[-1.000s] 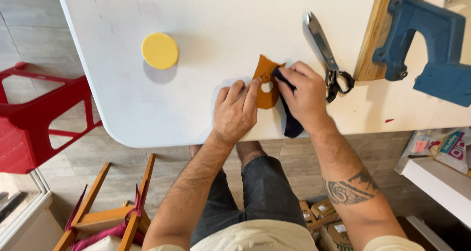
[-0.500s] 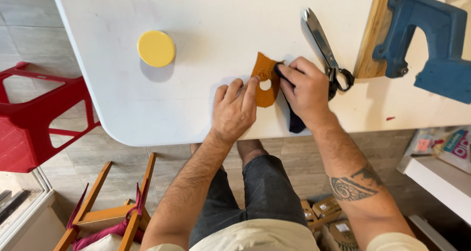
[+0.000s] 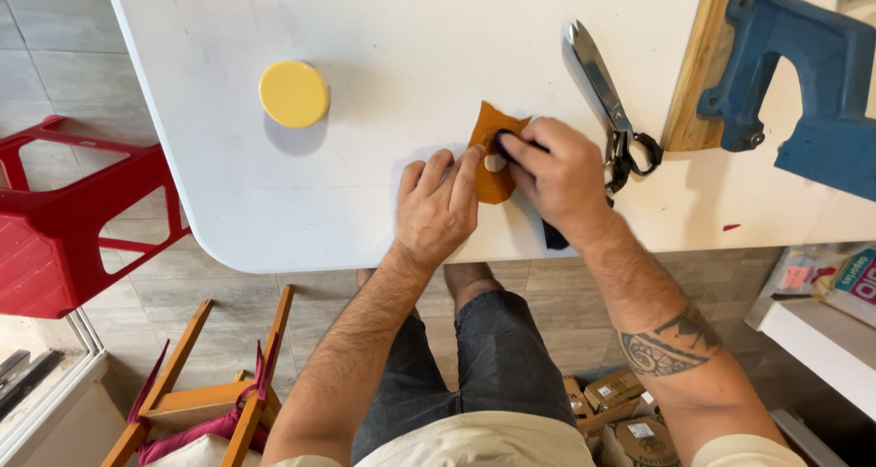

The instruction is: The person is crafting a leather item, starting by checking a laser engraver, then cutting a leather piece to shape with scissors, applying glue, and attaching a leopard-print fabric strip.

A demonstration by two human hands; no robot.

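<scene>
Bright, even daylight fills the view, and the white counter (image 3: 383, 57) is close to washed out, with little surface detail. Shadows are soft and short: a faint one lies below the yellow round lid (image 3: 293, 93), another beside the scissors (image 3: 610, 111). Focus is sharp throughout; the edges bend slightly.

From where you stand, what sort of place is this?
Probably a small home craft workshop, likely for leatherwork: an orange leather piece under both hands, heavy shears on the white table, and a blue hand press on a wooden board.
</scene>
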